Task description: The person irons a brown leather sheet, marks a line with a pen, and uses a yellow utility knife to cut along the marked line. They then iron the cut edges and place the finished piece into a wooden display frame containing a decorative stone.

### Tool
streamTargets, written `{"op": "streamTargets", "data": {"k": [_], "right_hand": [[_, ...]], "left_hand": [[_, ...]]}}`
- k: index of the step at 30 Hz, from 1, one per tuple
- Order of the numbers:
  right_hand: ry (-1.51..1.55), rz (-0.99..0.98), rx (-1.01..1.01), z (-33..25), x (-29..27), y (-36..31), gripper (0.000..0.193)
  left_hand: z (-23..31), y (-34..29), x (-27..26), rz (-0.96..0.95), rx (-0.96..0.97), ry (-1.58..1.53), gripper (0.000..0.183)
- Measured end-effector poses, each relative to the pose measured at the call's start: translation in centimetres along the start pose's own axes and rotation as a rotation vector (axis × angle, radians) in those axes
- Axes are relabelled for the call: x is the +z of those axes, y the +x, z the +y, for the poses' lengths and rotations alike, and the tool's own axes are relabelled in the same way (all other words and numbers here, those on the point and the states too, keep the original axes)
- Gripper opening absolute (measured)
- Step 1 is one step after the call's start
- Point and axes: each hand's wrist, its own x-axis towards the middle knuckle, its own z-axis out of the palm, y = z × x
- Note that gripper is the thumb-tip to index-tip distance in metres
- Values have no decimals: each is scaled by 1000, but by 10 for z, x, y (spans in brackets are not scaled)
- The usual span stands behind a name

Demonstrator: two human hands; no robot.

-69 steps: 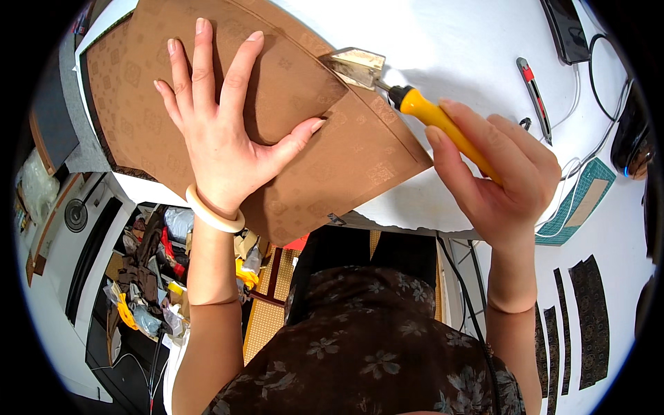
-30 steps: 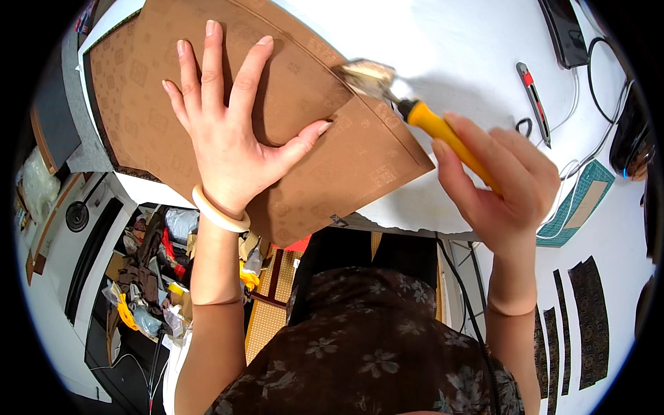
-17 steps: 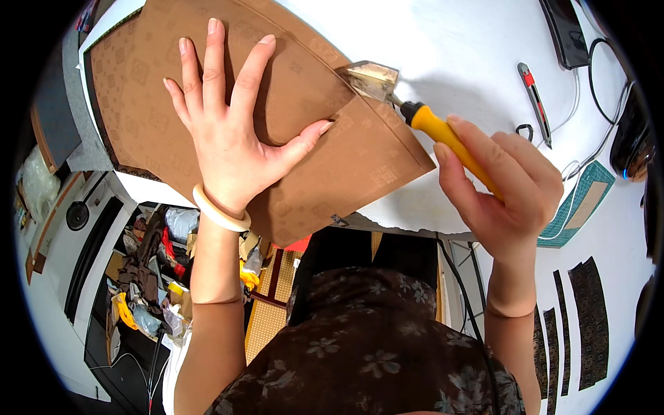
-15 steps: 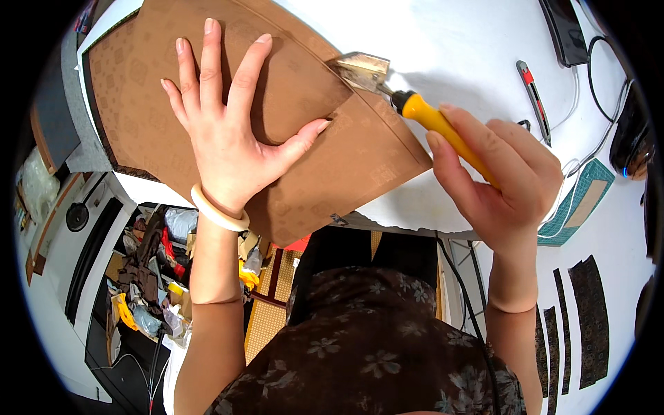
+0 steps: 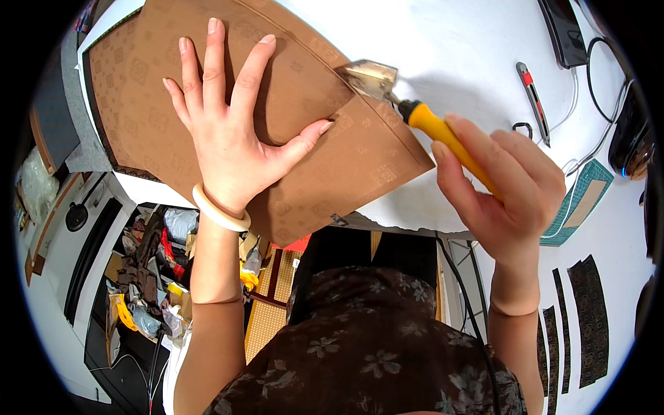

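A large brown patterned sheet (image 5: 325, 155), which looks like leather, lies over the white table with a folded strip along its far right edge. My left hand (image 5: 232, 128) presses flat on it, fingers spread, a cream bangle at the wrist. In my right hand (image 5: 508, 180) is a small yellow-handled iron (image 5: 443, 131) with a black collar and a flat, stained metal head. That head rests at the sheet's folded edge, where a seam or overlap runs inward. The palm side of my right hand is hidden.
To the right lie a utility knife (image 5: 532, 100), a black phone-like device (image 5: 561, 31), cables, a green cutting mat (image 5: 588, 197) and several dark patterned strips (image 5: 590, 321). A heap of scraps and bags (image 5: 149, 277) sits below left. A black cable (image 5: 462, 283) hangs beside my right arm.
My right hand has drawn the iron slightly right and toward me along the sheet's edge. My left hand has shifted very slightly right, still flat.
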Motion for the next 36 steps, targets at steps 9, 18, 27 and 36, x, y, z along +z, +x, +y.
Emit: {"op": "streamTargets", "data": {"k": [9,18,27,36], "right_hand": [[-1,19,-6,2,4,-2,32],[113,141,66,11,20,3,30],[83,64,84,9,10,-8,32],[86,55,16,11,13,2,31]], "left_hand": [[0,0,-1,1,1,-5,91],[1,0,-1,-12,-13,-6,92],[2,0,0,-10,-12,-5,92],[1,0,0,-10,-4,0,92]]}}
